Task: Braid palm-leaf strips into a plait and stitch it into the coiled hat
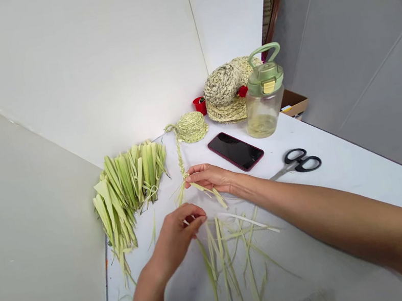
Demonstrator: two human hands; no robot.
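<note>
**One pale green braid [180, 157], pinched at its near end**

From where I stood, the right grip [209, 179] had thumb and fingertips closed on the braid's near end, where loose strands [218, 198] splayed out. The left grip [178, 232] was just nearer the person, its fingers curled with the tips close together; I could not tell whether a strand was caught between them. Beside it, thin strips [249, 261] lay scattered across the table [340, 167].

The braid stretched away to a small coiled piece [192, 127]. Green husks [132, 178] fanned out on the left. Over on the right were a dark phone [236, 150] and scissors [298, 160], their blades partly hidden by the forearm. Farther back stood a bottle [266, 102], beside larger woven pieces [225, 89] and a red cup [200, 105].
</note>
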